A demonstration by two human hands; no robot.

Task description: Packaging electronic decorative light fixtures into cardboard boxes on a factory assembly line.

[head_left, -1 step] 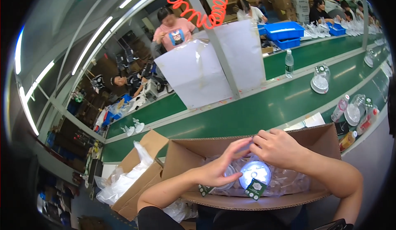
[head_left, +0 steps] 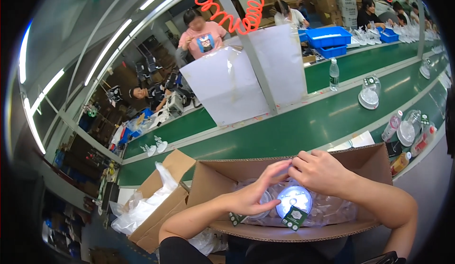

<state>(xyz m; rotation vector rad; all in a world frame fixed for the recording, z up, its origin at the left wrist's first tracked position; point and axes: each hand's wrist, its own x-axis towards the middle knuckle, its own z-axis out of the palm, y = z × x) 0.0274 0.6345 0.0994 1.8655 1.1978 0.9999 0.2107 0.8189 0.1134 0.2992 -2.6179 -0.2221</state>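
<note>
In the open cardboard box (head_left: 215, 169) before me, a round, clear-rimmed lamp base (head_left: 294, 201) glows white-blue. A green square tag (head_left: 295, 218) hangs at its lower edge. My left hand (head_left: 258, 187) reaches over from the left, its fingers stretched out and its thumb close to the glowing base. Beyond the base, my right hand (head_left: 316, 170) has its fingers curled together beside my left fingertips; whatever they grip is hidden. Left of the lit base lies an unlit clear round piece (head_left: 261, 205), partly behind my left hand. Clear plastic pieces (head_left: 334, 207) fill the box around them.
A smaller carton (head_left: 173, 207) with white plastic bags adjoins the box on the left. Behind runs a green conveyor belt (head_left: 227, 143) carrying a clear dome lamp (head_left: 369, 97). Drink bottles (head_left: 392, 125) stand at right. Across the belt, people work behind white panels (head_left: 227, 86).
</note>
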